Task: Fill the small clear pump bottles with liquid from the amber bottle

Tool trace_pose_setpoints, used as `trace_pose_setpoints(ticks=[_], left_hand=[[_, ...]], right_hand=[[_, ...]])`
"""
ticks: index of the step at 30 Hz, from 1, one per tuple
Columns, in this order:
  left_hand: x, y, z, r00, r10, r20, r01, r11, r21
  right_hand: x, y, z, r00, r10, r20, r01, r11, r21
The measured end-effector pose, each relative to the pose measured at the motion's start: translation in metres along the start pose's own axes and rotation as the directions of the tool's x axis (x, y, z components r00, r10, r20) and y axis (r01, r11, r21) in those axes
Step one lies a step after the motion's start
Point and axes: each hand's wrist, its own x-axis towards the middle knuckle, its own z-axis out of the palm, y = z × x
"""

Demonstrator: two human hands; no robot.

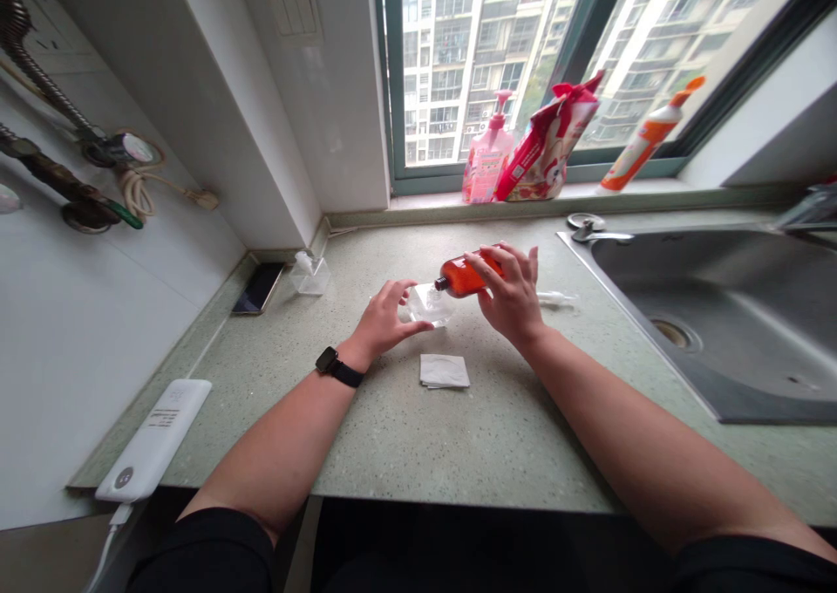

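Note:
My right hand [513,292] grips an orange bottle [463,277], tipped on its side with its dark neck pointing left. The neck meets a small clear container [430,303] that stands on the green speckled counter [458,436]. My left hand [385,314], with a black watch on the wrist, curls around the left side of that clear container and touches it. A folded white tissue [445,371] lies on the counter just in front of both hands. A clear pump piece [555,297] lies to the right of my right hand.
A steel sink [725,331] fills the right side. On the window sill stand a pink pump bottle [487,157], a red pouch [549,144] and an orange-capped bottle [644,139]. A phone [258,288], a clear pump bottle [309,275] and a white power bank [153,440] lie left.

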Motion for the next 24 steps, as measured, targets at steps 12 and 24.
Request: trace_pose_setpoints(ticks=[12, 24], left_hand=[[0.0004, -0.0007, 0.0005, 1.000, 0.013, -0.005, -0.013, 1.000, -0.002], [0.0004, -0.0001, 0.0002, 1.000, 0.007, 0.002, -0.007, 1.000, -0.007]], right_hand=[[-0.0003, 0.0019, 0.0012, 1.000, -0.024, -0.011, 0.024, 1.000, -0.015], [0.0001, 0.0012, 0.0002, 1.000, -0.017, -0.005, 0.017, 1.000, -0.016]])
